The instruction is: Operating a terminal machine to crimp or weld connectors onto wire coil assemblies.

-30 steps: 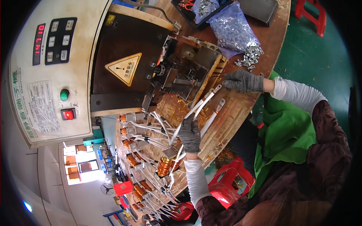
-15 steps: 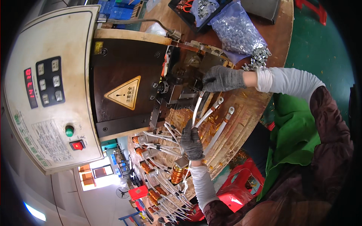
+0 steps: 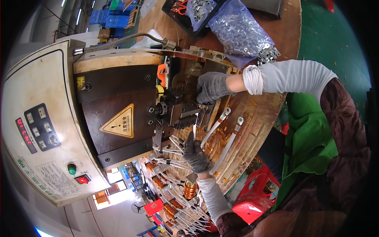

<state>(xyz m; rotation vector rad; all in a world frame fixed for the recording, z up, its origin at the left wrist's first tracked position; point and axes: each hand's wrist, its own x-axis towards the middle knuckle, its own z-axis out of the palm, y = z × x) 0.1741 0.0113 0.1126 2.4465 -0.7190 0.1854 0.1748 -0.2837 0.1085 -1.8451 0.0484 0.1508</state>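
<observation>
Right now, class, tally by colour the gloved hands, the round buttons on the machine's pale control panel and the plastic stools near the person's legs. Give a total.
Grey gloved hands: 2, the left hand and the right hand
Green round button: 1
Red button: 1
Red plastic stool: 1
Total: 5

Bright, even light — sharp centre, fisheye-bent edges
</observation>
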